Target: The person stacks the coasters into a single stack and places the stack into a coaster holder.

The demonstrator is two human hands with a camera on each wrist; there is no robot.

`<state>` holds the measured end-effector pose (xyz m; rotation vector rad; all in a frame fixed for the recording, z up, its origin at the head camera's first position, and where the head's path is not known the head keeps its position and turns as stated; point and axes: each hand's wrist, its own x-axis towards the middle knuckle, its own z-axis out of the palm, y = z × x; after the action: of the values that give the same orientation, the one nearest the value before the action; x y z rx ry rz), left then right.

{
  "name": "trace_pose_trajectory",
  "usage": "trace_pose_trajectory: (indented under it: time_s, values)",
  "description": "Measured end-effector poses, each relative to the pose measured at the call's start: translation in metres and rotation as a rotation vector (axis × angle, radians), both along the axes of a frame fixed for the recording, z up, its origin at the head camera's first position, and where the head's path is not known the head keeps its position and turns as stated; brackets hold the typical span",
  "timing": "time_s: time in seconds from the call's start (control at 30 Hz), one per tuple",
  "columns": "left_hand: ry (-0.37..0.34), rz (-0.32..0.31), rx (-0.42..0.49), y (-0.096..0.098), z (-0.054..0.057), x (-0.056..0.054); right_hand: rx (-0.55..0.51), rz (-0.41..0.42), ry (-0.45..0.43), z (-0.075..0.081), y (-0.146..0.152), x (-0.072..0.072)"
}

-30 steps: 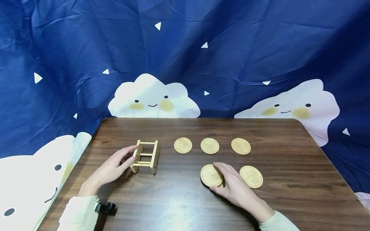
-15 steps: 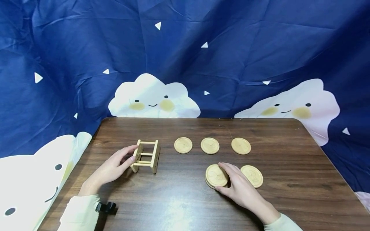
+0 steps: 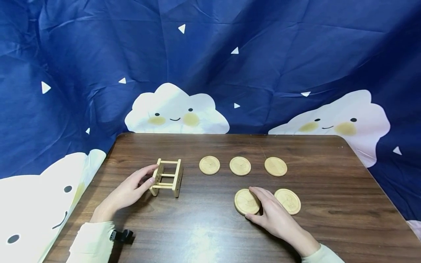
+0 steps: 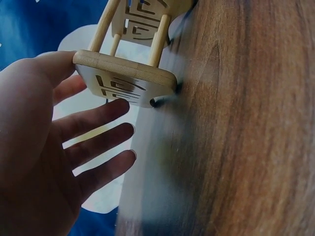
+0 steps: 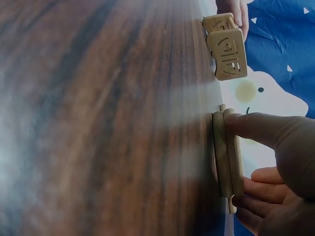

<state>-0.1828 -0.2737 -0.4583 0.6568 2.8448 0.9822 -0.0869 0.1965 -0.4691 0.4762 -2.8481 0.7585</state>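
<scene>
My left hand [image 3: 129, 190] grips the near side of a wooden coaster rack [image 3: 177, 179], thumb and index finger at one side panel. Its two panels have cut-out patterns and are joined by rods. In the left wrist view the other fingers [image 4: 106, 118] are spread, nearly straight, beside the panel. My right hand [image 3: 274, 215] holds a round wooden coaster [image 3: 246, 201] by its rim, thumb and fingers on opposite edges. The right wrist view shows this upper coaster [image 5: 233, 152] lying flush on a second coaster [image 5: 220, 155], low at the table.
Three coasters form a back row: left coaster [image 3: 209, 165], middle coaster [image 3: 240, 166] and right coaster [image 3: 275, 166]. Another coaster [image 3: 287, 201] lies just beyond the right hand. All are on the brown table [image 3: 197, 219]. A blue cloud-print cloth [image 3: 210, 65] hangs behind.
My right hand has shifted slightly right with the upper coaster, which now lines up over the lower one. The left hand and rack have stayed in place.
</scene>
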Motion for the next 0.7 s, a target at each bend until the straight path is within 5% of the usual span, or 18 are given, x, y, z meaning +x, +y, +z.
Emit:
trace_pose_trajectory:
  time_s: [0.3,0.7]
  values:
    - [0.011,-0.029,0.040,0.000,-0.003,-0.002,-0.020,0.031,0.018,0.004,0.006,-0.002]
    - [0.006,-0.034,0.055,-0.001,-0.006,-0.003,-0.099,0.058,-0.007,0.019,0.007,-0.028]
